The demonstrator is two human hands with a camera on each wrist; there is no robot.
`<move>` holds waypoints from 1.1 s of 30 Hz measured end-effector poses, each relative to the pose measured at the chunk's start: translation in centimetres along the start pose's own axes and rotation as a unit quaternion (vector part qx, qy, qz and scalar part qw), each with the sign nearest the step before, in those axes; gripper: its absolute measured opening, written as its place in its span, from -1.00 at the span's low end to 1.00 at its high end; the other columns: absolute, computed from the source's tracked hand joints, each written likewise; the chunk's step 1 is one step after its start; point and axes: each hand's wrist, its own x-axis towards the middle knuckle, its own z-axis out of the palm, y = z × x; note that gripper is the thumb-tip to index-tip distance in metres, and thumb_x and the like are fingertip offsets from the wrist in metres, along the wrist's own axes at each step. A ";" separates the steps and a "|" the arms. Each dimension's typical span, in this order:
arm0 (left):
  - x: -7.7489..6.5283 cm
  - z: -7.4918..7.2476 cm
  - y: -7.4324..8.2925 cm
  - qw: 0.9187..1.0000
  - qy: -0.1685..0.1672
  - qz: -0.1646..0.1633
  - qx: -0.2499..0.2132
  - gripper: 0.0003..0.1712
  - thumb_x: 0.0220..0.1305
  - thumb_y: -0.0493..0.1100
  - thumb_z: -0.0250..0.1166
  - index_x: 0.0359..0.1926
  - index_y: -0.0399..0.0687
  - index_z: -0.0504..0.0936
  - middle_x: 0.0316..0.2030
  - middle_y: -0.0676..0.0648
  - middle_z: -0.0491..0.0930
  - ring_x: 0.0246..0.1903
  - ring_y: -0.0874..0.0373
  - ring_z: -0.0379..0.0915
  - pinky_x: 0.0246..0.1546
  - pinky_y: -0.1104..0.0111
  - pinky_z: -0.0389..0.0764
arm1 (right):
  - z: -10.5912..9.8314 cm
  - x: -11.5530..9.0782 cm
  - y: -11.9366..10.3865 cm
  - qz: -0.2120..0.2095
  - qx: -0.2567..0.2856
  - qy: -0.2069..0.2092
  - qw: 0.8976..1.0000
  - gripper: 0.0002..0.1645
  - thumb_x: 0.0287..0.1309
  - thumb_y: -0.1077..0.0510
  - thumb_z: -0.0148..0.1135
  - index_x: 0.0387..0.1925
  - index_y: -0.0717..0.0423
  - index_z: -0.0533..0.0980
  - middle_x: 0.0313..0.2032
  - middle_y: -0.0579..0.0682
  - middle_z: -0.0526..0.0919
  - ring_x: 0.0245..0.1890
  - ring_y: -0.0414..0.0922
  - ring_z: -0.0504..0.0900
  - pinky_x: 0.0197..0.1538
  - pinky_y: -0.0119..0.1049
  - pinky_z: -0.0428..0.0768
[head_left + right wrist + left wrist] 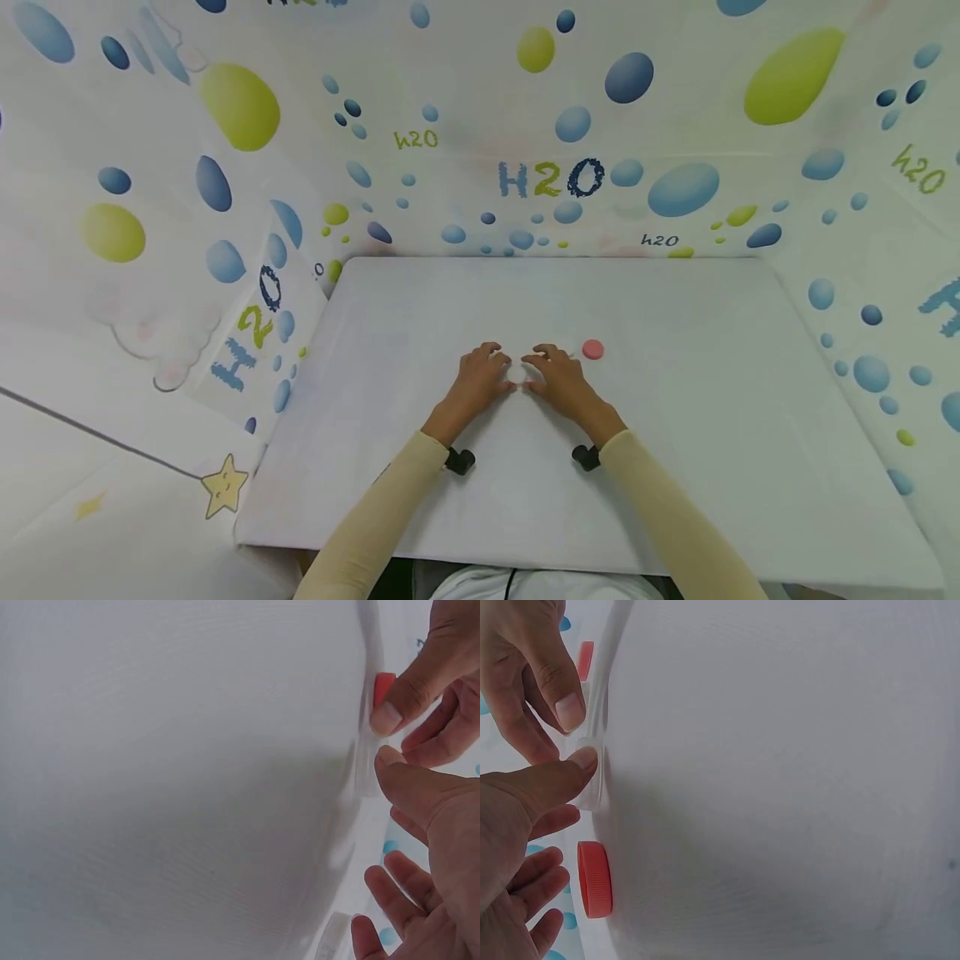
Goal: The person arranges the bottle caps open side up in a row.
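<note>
A white ribbed bottle cap [590, 791] lies flat on the table between my two hands. From its left side my left hand [480, 375] holds it, the thumb [583, 759] across its near face. My right hand [561, 383] holds the other side with thumb and bent index finger, and the two thumb tips come together. Below the left hand's fingers stands a red bottle cap [595, 880], covered by that hand in the head view. Beyond the right hand lies another red cap [592, 349]. Beside it, a second white cap [333, 939] is mostly hidden by the right fingers.
The white-covered table [720, 400] spreads out on both sides of the hands. Printed white wall sheeting [480, 100] rises behind its far edge and along the sides. Small black wrist cameras [460, 461] sit by the sleeve cuffs.
</note>
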 end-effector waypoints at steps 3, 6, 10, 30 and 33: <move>0.0 0.0 0.0 1.000 -0.010 -0.002 0.003 -0.50 0.32 0.03 0.51 0.16 -0.13 0.69 0.34 -0.25 0.50 0.33 -0.18 0.45 0.26 -0.13 0.46 | 0.4 0.1 0.0 -0.002 -0.007 0.007 1.000 -0.39 0.36 0.00 0.44 0.37 0.04 0.54 0.41 0.20 0.45 0.39 0.20 0.46 0.27 0.30 0.48; 0.0 0.1 0.0 1.000 -0.016 -0.003 0.010 -0.52 0.34 0.05 0.50 0.15 -0.11 0.70 0.35 -0.23 0.49 0.35 -0.16 0.44 0.27 -0.11 0.47 | 0.6 0.2 0.0 -0.005 -0.017 0.009 1.000 -0.41 0.36 -0.01 0.43 0.35 0.04 0.57 0.40 0.20 0.47 0.37 0.20 0.48 0.25 0.27 0.50; 0.0 0.2 -0.1 1.000 -0.018 -0.002 0.017 -0.53 0.35 0.05 0.49 0.15 -0.09 0.70 0.36 -0.22 0.49 0.35 -0.15 0.44 0.27 -0.11 0.48 | 0.7 0.3 -0.1 -0.007 -0.023 0.008 1.000 -0.44 0.37 -0.01 0.43 0.32 0.04 0.59 0.39 0.20 0.48 0.38 0.20 0.48 0.24 0.28 0.51; -0.1 0.2 0.0 1.000 -0.017 0.001 0.012 -0.53 0.34 0.03 0.50 0.15 -0.11 0.71 0.34 -0.23 0.50 0.34 -0.17 0.45 0.25 -0.11 0.48 | 1.1 0.6 -0.6 -0.013 -0.054 0.011 0.998 -0.47 0.35 0.00 0.44 0.27 0.05 0.62 0.36 0.16 0.51 0.33 0.16 0.52 0.18 0.23 0.57; -0.2 0.2 -0.1 1.000 -0.020 0.003 0.013 -0.53 0.35 0.04 0.49 0.16 -0.10 0.71 0.35 -0.23 0.50 0.34 -0.16 0.45 0.26 -0.12 0.48 | 1.2 0.6 -0.6 -0.013 -0.055 0.011 0.998 -0.49 0.35 0.00 0.44 0.26 0.07 0.63 0.36 0.16 0.51 0.34 0.17 0.52 0.19 0.23 0.56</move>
